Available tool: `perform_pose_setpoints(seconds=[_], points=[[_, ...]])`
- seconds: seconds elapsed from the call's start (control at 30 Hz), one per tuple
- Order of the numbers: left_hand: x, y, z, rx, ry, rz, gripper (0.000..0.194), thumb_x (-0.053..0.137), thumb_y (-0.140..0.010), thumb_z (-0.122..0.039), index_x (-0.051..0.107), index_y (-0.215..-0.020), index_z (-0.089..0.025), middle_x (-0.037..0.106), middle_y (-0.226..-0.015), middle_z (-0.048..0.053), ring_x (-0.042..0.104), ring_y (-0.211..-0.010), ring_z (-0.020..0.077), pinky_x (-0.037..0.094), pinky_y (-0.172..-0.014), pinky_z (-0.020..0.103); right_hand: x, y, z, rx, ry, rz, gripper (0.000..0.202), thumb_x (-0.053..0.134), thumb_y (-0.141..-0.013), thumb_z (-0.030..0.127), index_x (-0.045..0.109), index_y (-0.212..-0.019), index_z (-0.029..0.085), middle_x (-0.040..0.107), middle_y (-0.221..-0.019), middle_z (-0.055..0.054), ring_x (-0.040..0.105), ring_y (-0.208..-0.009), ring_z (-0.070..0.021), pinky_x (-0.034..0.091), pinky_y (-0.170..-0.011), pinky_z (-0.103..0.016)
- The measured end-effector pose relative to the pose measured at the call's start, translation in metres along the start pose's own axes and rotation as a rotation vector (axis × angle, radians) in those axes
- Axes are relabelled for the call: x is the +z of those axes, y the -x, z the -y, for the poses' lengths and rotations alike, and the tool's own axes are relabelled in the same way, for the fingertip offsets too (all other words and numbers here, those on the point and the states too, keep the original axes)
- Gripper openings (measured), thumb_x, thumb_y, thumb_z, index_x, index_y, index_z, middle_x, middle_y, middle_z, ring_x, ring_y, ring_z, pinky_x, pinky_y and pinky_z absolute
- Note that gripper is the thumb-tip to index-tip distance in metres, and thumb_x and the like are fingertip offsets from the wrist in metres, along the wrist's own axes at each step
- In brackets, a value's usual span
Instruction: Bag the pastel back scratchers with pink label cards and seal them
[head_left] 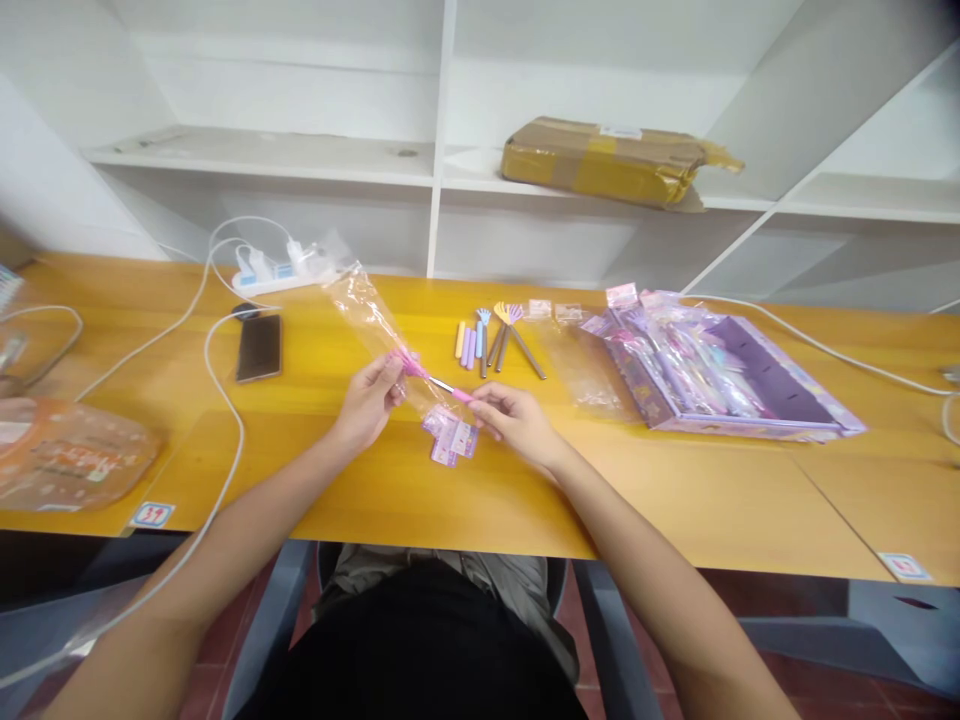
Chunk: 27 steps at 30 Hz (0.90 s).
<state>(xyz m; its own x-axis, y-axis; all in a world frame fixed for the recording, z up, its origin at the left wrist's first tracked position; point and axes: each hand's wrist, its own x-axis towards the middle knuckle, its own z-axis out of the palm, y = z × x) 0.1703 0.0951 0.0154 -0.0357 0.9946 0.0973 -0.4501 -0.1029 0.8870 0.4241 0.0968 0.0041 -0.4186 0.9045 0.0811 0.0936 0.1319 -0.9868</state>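
My left hand [370, 400] is closed on the pink hand-shaped head of a back scratcher [441, 384], close to a long clear plastic bag [369, 312]. At the other end, my right hand [514, 418] pinches its pink handle; a metal rod shows between the two ends. Small purple printed cards [451, 437] lie on the table just below. Behind my hands are loose scratcher heads on dark rods [504, 340] in blue, yellow and purple, beside several short coloured handles [469, 346].
A purple display box [810, 405] holding wrapped pieces stands at the right, near flat clear bags [592, 375]. At the left are a phone [259, 347], white cables, a power strip [277, 279] and an orange bag [82, 455]. A taped carton [600, 165] sits on the shelf.
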Motion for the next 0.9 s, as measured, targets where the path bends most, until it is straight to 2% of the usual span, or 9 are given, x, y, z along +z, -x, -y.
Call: perform_pose_setpoints(seconds=[0.07, 0.2, 0.33, 0.47, 0.6, 0.67, 0.77, 0.9], points=[[0.001, 0.001, 0.000, -0.027, -0.016, 0.018, 0.042, 0.097, -0.077, -0.051, 0.076, -0.087, -0.016, 0.065, -0.073, -0.001, 0.050, -0.059, 0.0070, 0.044, -0.057, 0.021, 0.000, -0.001, -0.001, -0.014, 0.025, -0.005, 0.048, 0.074, -0.091, 0.068, 0.068, -0.096, 0.020, 0.065, -0.068, 0.003, 0.048, -0.051, -0.0097, 0.037, -0.049, -0.025], [0.002, 0.002, -0.001, 0.010, -0.086, 0.035, 0.040, 0.097, -0.076, -0.048, 0.078, -0.094, -0.018, 0.074, -0.086, 0.002, 0.059, -0.068, 0.0091, 0.050, -0.066, 0.023, 0.000, -0.002, -0.003, -0.072, 0.062, -0.015, 0.045, 0.074, -0.093, 0.066, 0.068, -0.098, 0.022, 0.066, -0.074, 0.001, 0.058, -0.067, -0.0149, 0.046, -0.063, -0.028], [0.002, 0.001, 0.000, 0.023, -0.117, -0.029, 0.041, 0.099, -0.073, -0.048, 0.079, -0.093, -0.018, 0.076, -0.090, 0.002, 0.065, -0.078, 0.0107, 0.052, -0.076, 0.023, 0.000, -0.002, -0.004, -0.137, 0.010, -0.048, 0.039, 0.076, -0.095, 0.060, 0.064, -0.107, 0.024, 0.063, -0.083, 0.002, 0.054, -0.070, -0.0144, 0.042, -0.063, -0.027], [-0.001, -0.003, -0.001, -0.027, -0.034, -0.116, 0.044, 0.102, -0.067, -0.046, 0.078, -0.089, -0.016, 0.076, -0.088, 0.002, 0.067, -0.080, 0.0114, 0.054, -0.076, 0.024, -0.002, 0.000, -0.003, -0.157, -0.056, -0.042, 0.036, 0.074, -0.098, 0.056, 0.058, -0.110, 0.026, 0.059, -0.083, 0.003, 0.046, -0.065, -0.0127, 0.036, -0.059, -0.027], [-0.006, -0.009, -0.004, -0.001, 0.067, -0.179, 0.045, 0.104, -0.066, -0.040, 0.076, -0.092, -0.017, 0.075, -0.089, -0.001, 0.069, -0.078, 0.0097, 0.055, -0.074, 0.022, -0.007, 0.001, 0.000, -0.189, -0.100, -0.025, 0.038, 0.073, -0.099, 0.056, 0.056, -0.114, 0.026, 0.062, -0.082, 0.002, 0.059, -0.075, -0.0157, 0.044, -0.068, -0.029], [-0.008, -0.012, -0.005, 0.012, 0.099, -0.190, 0.045, 0.104, -0.067, -0.037, 0.075, -0.095, -0.018, 0.076, -0.090, -0.002, 0.070, -0.079, 0.0091, 0.057, -0.077, 0.022, -0.007, 0.001, 0.002, -0.216, -0.114, -0.037, 0.038, 0.076, -0.098, 0.055, 0.056, -0.112, 0.025, 0.065, -0.091, -0.001, 0.065, -0.083, -0.0169, 0.049, -0.073, -0.030], [-0.011, -0.014, -0.007, 0.023, 0.146, -0.189, 0.043, 0.102, -0.071, -0.034, 0.073, -0.098, -0.019, 0.077, -0.093, -0.002, 0.073, -0.082, 0.0087, 0.060, -0.081, 0.022, -0.006, 0.001, 0.006, -0.255, -0.126, -0.066, 0.037, 0.079, -0.096, 0.054, 0.059, -0.106, 0.025, 0.061, -0.105, -0.003, 0.071, -0.090, -0.0171, 0.054, -0.079, -0.032], [-0.012, -0.015, -0.009, 0.010, 0.175, -0.178, 0.038, 0.099, -0.075, -0.032, 0.073, -0.100, -0.020, 0.078, -0.096, -0.001, 0.074, -0.086, 0.0098, 0.060, -0.083, 0.022, -0.002, 0.002, 0.011, -0.292, -0.125, -0.054, 0.034, 0.080, -0.095, 0.053, 0.063, -0.102, 0.024, 0.058, -0.108, -0.004, 0.074, -0.092, -0.0186, 0.059, -0.083, -0.035]])
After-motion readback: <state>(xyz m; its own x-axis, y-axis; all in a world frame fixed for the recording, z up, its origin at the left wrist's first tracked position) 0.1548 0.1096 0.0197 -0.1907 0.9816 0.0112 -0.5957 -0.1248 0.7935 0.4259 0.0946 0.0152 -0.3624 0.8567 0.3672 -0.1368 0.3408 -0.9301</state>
